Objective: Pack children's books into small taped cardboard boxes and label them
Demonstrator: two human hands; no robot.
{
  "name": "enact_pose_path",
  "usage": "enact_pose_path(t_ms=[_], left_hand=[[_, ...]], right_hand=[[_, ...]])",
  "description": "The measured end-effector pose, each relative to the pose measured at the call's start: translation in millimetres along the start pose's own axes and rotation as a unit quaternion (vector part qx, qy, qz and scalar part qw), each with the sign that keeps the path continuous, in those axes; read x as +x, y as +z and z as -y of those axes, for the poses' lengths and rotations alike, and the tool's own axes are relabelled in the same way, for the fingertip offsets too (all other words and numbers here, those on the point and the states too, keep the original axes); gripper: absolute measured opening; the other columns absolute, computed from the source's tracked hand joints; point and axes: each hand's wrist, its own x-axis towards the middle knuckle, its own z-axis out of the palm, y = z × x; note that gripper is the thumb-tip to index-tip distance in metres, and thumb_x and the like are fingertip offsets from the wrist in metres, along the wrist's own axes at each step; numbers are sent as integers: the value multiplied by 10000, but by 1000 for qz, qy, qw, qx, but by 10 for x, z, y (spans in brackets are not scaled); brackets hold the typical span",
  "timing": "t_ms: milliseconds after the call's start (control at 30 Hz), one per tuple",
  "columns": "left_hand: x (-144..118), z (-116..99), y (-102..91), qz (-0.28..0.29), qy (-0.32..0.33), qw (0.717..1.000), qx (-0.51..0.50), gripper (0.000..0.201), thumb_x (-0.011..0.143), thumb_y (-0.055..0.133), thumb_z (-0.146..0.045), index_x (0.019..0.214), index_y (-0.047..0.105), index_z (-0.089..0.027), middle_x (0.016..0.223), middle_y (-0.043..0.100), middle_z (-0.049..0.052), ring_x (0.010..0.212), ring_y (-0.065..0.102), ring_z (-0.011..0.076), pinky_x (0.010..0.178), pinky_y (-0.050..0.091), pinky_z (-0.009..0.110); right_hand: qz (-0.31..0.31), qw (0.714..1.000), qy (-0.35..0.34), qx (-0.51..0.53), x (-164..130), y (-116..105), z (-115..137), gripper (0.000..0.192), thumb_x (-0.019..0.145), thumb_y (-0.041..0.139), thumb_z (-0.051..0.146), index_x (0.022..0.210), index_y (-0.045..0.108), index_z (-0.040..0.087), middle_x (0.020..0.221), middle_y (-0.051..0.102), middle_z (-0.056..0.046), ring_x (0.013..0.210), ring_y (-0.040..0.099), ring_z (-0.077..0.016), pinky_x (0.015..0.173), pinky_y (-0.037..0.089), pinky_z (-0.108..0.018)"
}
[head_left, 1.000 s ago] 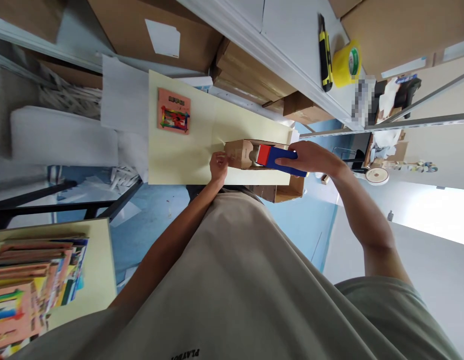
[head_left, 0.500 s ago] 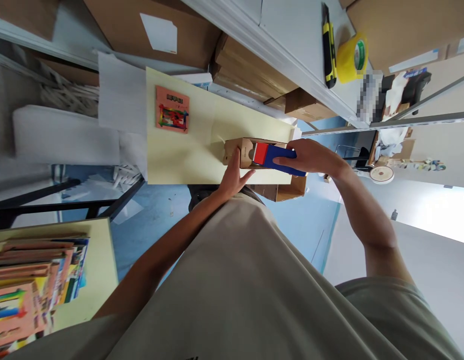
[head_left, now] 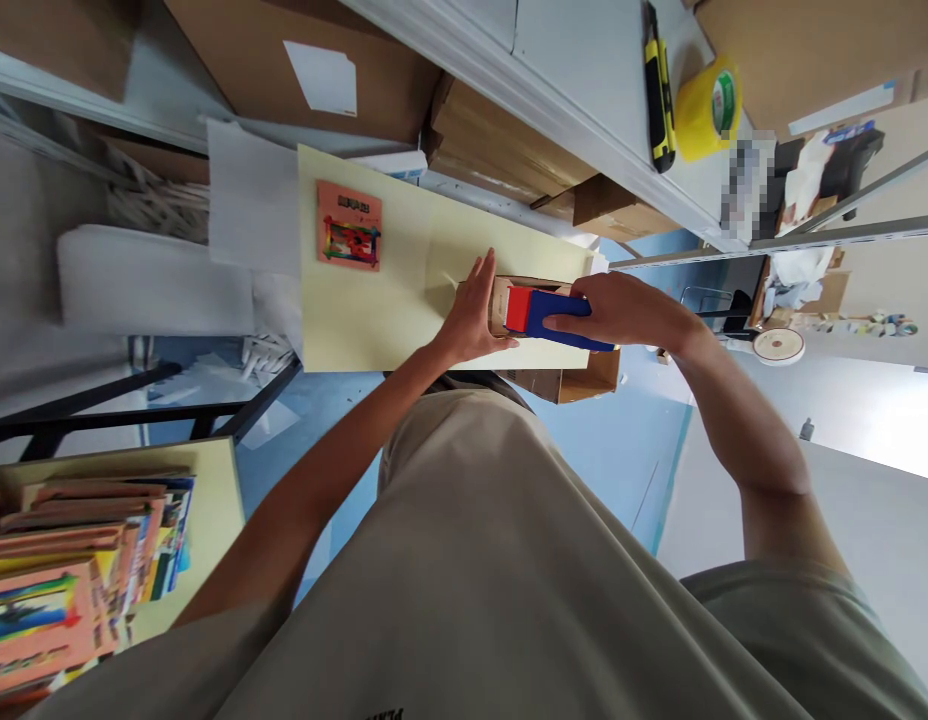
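Observation:
A small brown cardboard box (head_left: 499, 304) lies on the pale yellow tabletop (head_left: 404, 335). My left hand (head_left: 470, 315) rests against the box's left end, its fingers stretched out and thumb apart, covering that end. In my right hand (head_left: 610, 308) is a blue and red tape dispenser (head_left: 548, 312), which I grip by its blue body. Its red end lies over the top of the box, close to my left hand. Whether tape is stuck to the box cannot be made out.
An orange picture booklet (head_left: 349, 226) lies at the tabletop's left. Stacked booklets (head_left: 81, 570) fill a lower-left table. A shelf (head_left: 576, 80) overhead holds a yellow-black utility knife (head_left: 659, 90) and a yellow tape roll (head_left: 708, 108). An open carton (head_left: 588, 380) stands below the table edge.
My left hand has moved up and spread over the left end of the box, covering the flap that showed before. The tape dispenser in my right hand has barely moved.

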Motion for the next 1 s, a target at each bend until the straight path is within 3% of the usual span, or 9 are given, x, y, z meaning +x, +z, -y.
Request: enact_pose_path(t_ms=[133,267,367,500,600,800,1000], left_hand=[[226,-32,-182,57,28,998,10,1401,742,986,-835,1823,356,-205,1857,418,259,1766,297,546,1440,278,679],[264,-21,-163,54,30,998,13,1121,702,1068,-686,1609,626,-196,1644,626,227,1592,518,509,1394,366,651],[263,14,-127,60,21,998,18,849,704,1075,-602,1374,755,-190,1466,699,202,1434,605,477,1324,436,634],[247,72,-105,61,2,998,26,521,770,994,-384,1205,780,-193,1412,699,181,1388,597,451,1274,465,618],[213,99,-93,47,-1,999,19,394,776,919,-251,1134,758,-215,1419,703,164,1386,598,428,1274,460,608],[154,108,-106,46,1,999,20,382,796,913,-231,1125,717,-232,1466,707,167,1414,611,389,1299,456,566],[78,120,-149,54,18,995,85,358,892,913,-290,1184,711,-241,1520,710,155,1517,619,378,1342,475,551]], right_hand=[[-6,1000,-7,-2,-8,7,-5,675,1028,654,866,1129,780,210,877,761,-130,935,736,-330,799,471,-403],[-15,1000,0,5,-19,23,46,685,1018,664,873,1154,783,212,888,758,-136,949,738,-350,798,479,-407],[-19,1000,-4,0,-12,24,103,708,1009,654,895,1132,789,211,854,740,-131,917,731,-348,790,478,-410],[-33,999,-11,-11,30,-2,108,724,1004,648,910,1086,795,207,793,707,-115,875,722,-336,798,482,-413],[-23,1000,-11,-10,59,-39,27,711,989,674,908,1055,803,212,761,696,-109,863,720,-332,809,490,-415],[59,997,50,-10,98,-69,-212,737,951,699,928,874,781,200,742,722,-122,764,698,-285,732,469,-413],[115,993,24,24,173,-47,-491,763,930,676,952,887,814,202,726,744,-85,756,718,-265,727,485,-383]])
